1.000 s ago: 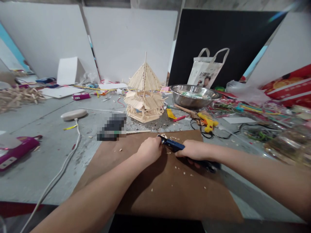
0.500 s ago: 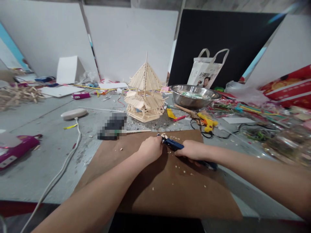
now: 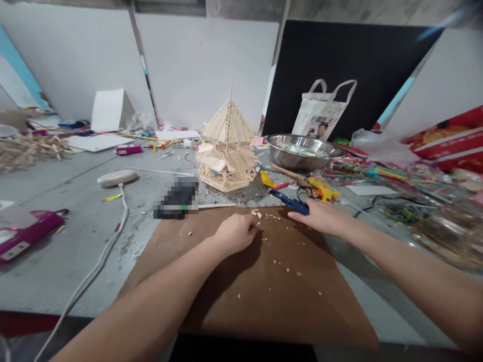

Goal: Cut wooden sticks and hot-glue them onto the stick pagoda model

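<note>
My left hand rests over the brown paper with its fingers curled closed. Whatever it may pinch is hidden. Small cut wood pieces lie just beyond its fingertips, with pale chips scattered nearby. In my right hand are blue-handled pliers, their dark tip pointing left and away from me, raised near the paper's far edge. A tiered pavilion model of thin wooden sticks stands upright behind the paper, touched by neither hand.
A pixelated dark object lies at the paper's back left. A yellow glue gun and a steel bowl are at the right. A white cable runs along the left, near a purple power strip. Stick bundles lie far left.
My right hand has drawn the pliers away from my left hand, to the right and farther back. Small wood pieces now lie exposed on the paper. My left hand stays nearly in place.
</note>
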Demonstrator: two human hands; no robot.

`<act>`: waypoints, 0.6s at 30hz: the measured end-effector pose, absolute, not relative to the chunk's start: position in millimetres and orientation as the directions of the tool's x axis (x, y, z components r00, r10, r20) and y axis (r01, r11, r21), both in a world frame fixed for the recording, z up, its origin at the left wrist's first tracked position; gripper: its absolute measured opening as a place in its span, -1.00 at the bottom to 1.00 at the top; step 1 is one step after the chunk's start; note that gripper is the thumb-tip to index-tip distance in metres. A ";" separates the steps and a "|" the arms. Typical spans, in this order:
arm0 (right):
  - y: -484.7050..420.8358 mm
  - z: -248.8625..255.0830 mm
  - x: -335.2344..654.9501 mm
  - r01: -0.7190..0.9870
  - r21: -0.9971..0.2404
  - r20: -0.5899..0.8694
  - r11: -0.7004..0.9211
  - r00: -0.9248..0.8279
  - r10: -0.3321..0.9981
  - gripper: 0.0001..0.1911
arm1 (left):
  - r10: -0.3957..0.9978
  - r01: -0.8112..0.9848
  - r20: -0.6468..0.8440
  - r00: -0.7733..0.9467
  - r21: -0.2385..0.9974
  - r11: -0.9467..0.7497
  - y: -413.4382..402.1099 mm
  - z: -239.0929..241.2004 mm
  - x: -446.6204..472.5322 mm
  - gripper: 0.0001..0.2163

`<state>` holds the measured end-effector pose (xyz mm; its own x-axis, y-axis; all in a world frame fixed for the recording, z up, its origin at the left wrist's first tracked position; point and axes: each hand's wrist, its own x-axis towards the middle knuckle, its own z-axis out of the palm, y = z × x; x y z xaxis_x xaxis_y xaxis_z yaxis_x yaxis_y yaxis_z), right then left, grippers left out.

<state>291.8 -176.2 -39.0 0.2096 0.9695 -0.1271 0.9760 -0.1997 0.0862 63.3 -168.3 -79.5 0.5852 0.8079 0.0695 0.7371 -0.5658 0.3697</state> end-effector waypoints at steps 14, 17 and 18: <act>-166.6 -52.2 269.1 0.999 0.046 0.141 -0.005 -0.001 0.990 -0.43 | 0.831 0.751 0.083 0.550 0.386 -0.536 -165.6 -78.8 62.5 -0.80; -154.7 -40.5 245.1 0.975 -0.157 0.162 0.157 -0.131 0.978 -0.62 | 0.830 0.750 0.097 0.550 0.379 -0.542 -165.5 -80.2 62.2 -0.79; -148.3 -38.0 235.7 0.966 -0.186 0.157 0.179 -0.150 0.976 -0.64 | 0.829 0.752 0.092 0.552 0.375 -0.543 -165.5 -80.4 62.1 -0.78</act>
<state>235.7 -148.3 -38.0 -0.1502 0.9761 0.1571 0.9662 0.1786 -0.1859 62.1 -165.5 -80.4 0.5524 0.8285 0.0918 0.7516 -0.5426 0.3751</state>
